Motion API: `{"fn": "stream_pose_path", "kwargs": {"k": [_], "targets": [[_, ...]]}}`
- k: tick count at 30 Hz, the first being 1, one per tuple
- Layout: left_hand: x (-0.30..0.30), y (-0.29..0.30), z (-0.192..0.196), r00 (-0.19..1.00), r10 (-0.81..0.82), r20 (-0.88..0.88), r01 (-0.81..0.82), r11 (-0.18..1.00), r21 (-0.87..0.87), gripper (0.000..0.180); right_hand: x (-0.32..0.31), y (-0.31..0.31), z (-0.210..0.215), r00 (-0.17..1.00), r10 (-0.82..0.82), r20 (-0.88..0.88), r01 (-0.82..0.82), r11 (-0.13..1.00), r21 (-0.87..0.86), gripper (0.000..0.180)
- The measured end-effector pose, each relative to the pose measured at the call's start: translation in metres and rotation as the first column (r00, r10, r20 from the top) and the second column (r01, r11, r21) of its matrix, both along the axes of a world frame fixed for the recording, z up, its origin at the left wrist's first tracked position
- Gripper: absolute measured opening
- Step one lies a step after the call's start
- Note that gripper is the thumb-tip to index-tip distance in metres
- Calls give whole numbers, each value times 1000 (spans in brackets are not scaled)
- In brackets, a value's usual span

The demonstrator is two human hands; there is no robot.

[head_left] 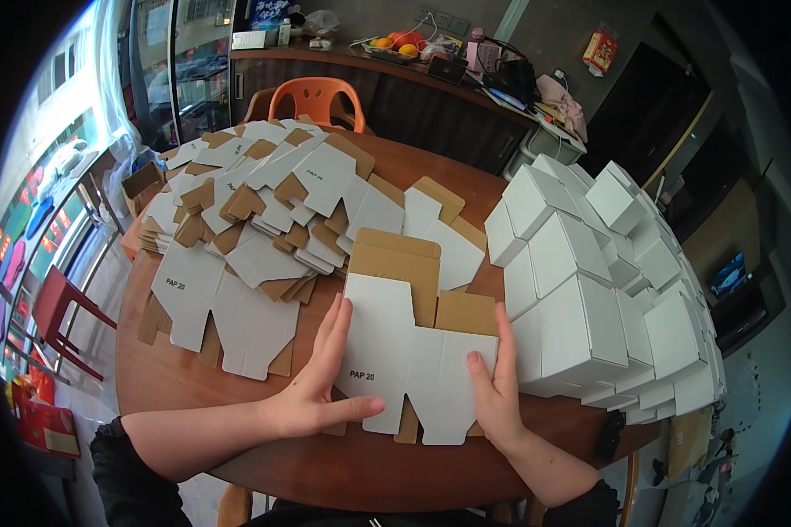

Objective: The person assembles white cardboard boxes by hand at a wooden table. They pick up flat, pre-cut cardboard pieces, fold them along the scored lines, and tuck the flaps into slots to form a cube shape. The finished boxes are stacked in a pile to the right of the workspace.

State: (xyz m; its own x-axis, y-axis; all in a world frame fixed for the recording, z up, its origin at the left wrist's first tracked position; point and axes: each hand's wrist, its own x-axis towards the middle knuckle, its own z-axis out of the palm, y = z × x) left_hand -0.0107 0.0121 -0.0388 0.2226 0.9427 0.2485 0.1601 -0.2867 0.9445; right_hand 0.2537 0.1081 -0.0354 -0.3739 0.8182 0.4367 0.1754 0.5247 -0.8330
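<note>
A flattened white carton [378, 338] with bare brown cardboard flaps lies in front of me between my hands. My left hand [321, 382] is at its left edge, fingers stretched straight along the side and thumb spread over the lower white face. At the right edge, my right hand [497, 386] has its thumb on the white face and its fingers along the side, gripping it. A few brown flaps stick out below the carton. Just left of my left hand lies another flattened carton [193, 290], white side up.
A large loose heap of flattened cartons [325, 176] covers the table's far left. Folded white boxes [580, 325] are stacked high on the right, close to my right hand. The brown table [325, 483] has a curved edge. Beyond it stands an orange chair [321, 98].
</note>
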Motion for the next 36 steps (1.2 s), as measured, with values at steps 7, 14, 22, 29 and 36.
{"fn": "stream_pose_path", "kwargs": {"k": [7,14,22,29,36], "targets": [[-1,-1,-1,998,-12,-57,17,996,89,126,11,-2,12,980,118,158,-87,978,-192,42],[-1,0,2,995,-75,-67,85,985,151,127,15,-9,16,898,369,-242,-435,832,-344,79],[12,-6,-2,847,-263,461,308,951,-25,138,0,-28,18,824,510,-247,-567,734,-374,106],[7,-9,-5,827,-541,149,557,825,-94,128,-6,-28,23,818,576,4,-565,804,-185,113],[5,-12,-13,798,-593,107,600,798,-47,127,-3,-35,12,828,541,149,-541,840,-44,111]]}}
